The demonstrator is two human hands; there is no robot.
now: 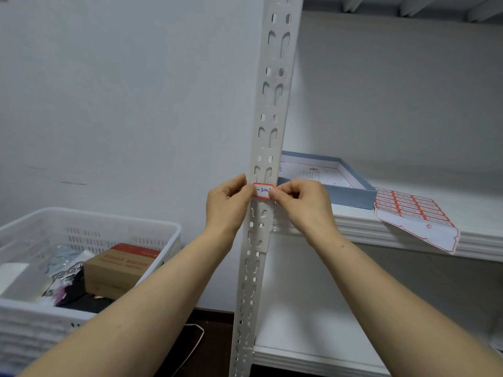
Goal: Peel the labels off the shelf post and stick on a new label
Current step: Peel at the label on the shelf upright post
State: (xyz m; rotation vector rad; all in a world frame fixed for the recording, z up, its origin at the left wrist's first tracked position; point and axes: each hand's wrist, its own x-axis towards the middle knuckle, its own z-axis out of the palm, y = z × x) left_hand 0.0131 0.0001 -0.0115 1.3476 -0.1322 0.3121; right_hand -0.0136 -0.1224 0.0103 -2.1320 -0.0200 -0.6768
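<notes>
A white perforated shelf post runs up the middle of the head view. A small white label with a red border and blue handwriting lies across the post at shelf height. My left hand pinches the label's left end. My right hand pinches its right end with thumb and forefinger. A sheet of red-bordered labels, partly used, lies on the white shelf to the right and hangs over its front edge.
A shallow blue-grey box lid sits on the shelf behind the post. A white plastic basket at lower left holds a brown cardboard box and packets. A lower shelf board shows below. A white wall stands behind.
</notes>
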